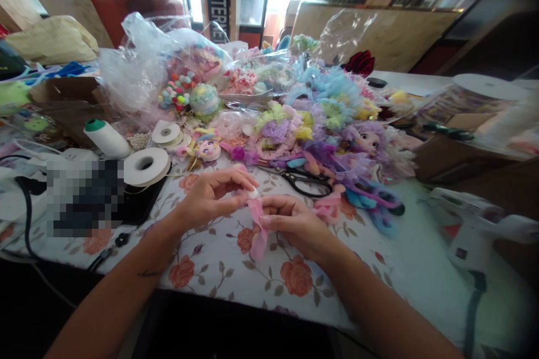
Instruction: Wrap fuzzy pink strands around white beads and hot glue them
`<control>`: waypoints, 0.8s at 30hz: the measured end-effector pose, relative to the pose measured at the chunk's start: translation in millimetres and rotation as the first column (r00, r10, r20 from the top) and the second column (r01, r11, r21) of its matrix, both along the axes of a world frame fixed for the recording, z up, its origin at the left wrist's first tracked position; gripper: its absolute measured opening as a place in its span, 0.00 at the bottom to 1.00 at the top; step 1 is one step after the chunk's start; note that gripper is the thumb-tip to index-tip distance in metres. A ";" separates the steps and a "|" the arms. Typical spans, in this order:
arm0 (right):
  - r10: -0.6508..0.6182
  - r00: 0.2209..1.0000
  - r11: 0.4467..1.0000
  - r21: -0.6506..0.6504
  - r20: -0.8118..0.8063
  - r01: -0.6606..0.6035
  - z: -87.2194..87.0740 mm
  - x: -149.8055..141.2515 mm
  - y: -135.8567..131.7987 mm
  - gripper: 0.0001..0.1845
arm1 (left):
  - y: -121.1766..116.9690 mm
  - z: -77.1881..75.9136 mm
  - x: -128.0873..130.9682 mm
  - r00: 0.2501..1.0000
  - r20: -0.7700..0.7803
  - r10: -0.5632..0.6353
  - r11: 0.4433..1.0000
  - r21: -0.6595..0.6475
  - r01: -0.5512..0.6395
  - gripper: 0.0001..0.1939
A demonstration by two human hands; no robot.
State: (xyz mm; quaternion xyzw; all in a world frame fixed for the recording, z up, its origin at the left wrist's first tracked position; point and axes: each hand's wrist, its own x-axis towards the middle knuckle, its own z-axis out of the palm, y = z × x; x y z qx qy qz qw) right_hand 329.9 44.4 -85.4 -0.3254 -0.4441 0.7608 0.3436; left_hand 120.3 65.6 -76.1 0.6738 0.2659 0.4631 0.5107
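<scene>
Over the flowered tablecloth, my left hand is closed, its thumb and fingertips pinching a small white piece whose kind I cannot make out. From that piece hangs a strip of sheer pink ribbon, its loose end reaching down toward the cloth. My right hand grips the ribbon just below the white piece, thumb on top. A bit of pink also shows behind my left fingers. Just beyond my hands lie black-handled scissors, partly under a heap of colourful ribbons and fabric.
Ribbon spools, a white thread cone and a power strip stand at left. A doll face lies before the pile of ruffled trims. At right are a glue gun and a cardboard box.
</scene>
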 end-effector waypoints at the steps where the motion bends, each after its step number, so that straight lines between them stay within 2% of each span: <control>1: 0.001 1.000 1.000 0.006 -0.001 -0.001 0.2 0.0 0.0 0.12 | 0.2 0.1 0.0 1.000 0.003 0.000 1.000 -0.011 0.000 0.05; 5: -0.001 1.000 1.000 0.004 -0.015 0.001 -0.2 -0.2 0.1 0.11 | 1.4 -4.0 1.8 1.000 0.023 0.019 0.997 -0.069 -0.017 0.04; 12: -0.042 0.999 0.999 0.008 -0.008 0.043 -1.0 -1.7 -1.0 0.12 | 0.6 -12.1 7.4 0.991 0.122 0.059 0.965 -0.263 -0.025 0.04; 24: -0.016 1.000 1.000 0.026 -0.008 0.016 1.2 -1.7 -2.1 0.13 | 1.3 -11.4 7.4 0.981 0.184 0.059 0.956 -0.294 -0.003 0.09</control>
